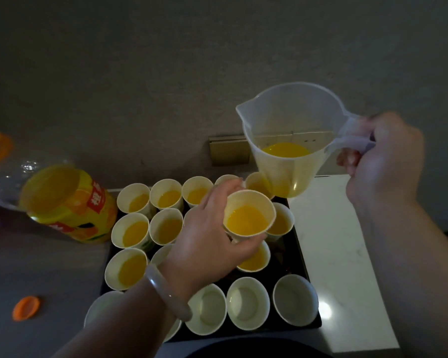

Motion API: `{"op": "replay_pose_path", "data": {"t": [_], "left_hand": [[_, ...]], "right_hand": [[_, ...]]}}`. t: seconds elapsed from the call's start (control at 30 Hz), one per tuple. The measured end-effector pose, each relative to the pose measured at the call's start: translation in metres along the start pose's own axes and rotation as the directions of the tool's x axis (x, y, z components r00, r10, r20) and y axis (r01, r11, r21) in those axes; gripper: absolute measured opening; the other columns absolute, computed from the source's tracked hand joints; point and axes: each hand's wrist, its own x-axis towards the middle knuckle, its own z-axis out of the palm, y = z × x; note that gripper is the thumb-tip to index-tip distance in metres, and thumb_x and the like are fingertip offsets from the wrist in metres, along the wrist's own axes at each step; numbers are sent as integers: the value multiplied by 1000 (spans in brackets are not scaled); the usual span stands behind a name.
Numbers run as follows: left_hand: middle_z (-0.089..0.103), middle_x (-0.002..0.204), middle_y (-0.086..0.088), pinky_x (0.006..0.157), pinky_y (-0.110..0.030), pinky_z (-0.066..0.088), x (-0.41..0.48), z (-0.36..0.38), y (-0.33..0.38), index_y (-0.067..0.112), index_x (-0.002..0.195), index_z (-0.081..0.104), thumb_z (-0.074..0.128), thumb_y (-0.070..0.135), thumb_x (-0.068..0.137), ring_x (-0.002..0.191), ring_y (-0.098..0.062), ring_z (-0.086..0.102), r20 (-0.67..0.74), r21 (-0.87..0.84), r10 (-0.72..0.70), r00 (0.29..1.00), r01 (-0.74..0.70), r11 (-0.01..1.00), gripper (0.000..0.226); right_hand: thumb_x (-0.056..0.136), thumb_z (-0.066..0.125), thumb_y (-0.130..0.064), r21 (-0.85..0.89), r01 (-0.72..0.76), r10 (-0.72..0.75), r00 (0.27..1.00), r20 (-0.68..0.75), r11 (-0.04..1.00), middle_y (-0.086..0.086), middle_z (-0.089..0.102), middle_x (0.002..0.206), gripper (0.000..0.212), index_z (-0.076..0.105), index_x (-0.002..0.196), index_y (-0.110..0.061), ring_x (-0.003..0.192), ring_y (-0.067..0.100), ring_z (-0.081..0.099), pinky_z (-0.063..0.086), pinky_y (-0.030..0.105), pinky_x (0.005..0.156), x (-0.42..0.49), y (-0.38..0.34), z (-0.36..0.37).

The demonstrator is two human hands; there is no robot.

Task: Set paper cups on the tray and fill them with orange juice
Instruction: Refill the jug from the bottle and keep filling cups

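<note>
Closest to us, just right of our left wrist, 3 empty cups (247, 302) sit in the front row of the black tray (289, 257). A 4th pokes out from under that forearm, and we can't see inside it. There's a pale bracelet (167, 293) on that wrist, and off to its left an orange cap (26, 307) lies on the grey top.

Our left hand (207, 236) is wrapped around 1 paper cup (247, 215), thumb on the near side and fingers round the far side, holding it up above the others. It's got juice in it. Around and beyond that hand, the filled cups (131, 229) stand in rows on the tray.

Under our right forearm is a white counter (334, 254), right up against the tray. Our right hand (383, 161) is clamped on the handle of the clear jug (290, 120), up in the air over the tray's far right corner. Its spout points toward the left hand's side and there's only a little juice in the bottom.

Way left of both hands, the partly full juice bottle (70, 202) stands beside the tray. Behind the jug there's a brass plate (228, 151) on the wall.
</note>
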Motion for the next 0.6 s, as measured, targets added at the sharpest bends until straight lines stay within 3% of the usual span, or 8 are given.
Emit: {"op": "replay_pose_path", "data": {"t": [0.2, 0.37, 0.6], "left_hand": [[40, 135, 25, 97, -8, 35, 2, 28, 12, 39, 141, 28, 78, 47, 73, 125, 8, 37, 178, 20, 76, 981, -81, 997, 84], [34, 141, 21, 91, 4, 22, 8, 42, 20, 34, 143, 28, 75, 43, 78, 124, 11, 30, 278, 61, 101, 955, -122, 991, 81], [29, 147, 9, 92, 0, 11, 23, 54, 22, 27, 148, 26, 70, 35, 82, 134, -3, 24, 404, 152, 115, 908, -191, 970, 80]], "right_hand": [[66, 45, -15, 20, -6, 7, 999, -44, 1000, -1, 31, 41, 29, 35, 39, -19, 40, 17, 26, 23, 19, 42, 2, 2, -7], [71, 45, -15, -39, -10, 8, 998, -55, 999, 2, 33, 44, 22, 36, 52, -8, 42, 17, 31, 25, 20, 40, 4, 6, -13], [70, 45, -13, 14, -42, 43, 998, -39, 999, 1, 33, 43, 24, 37, 48, -11, 43, 17, 30, 25, 22, 42, 6, 9, -16]]}}
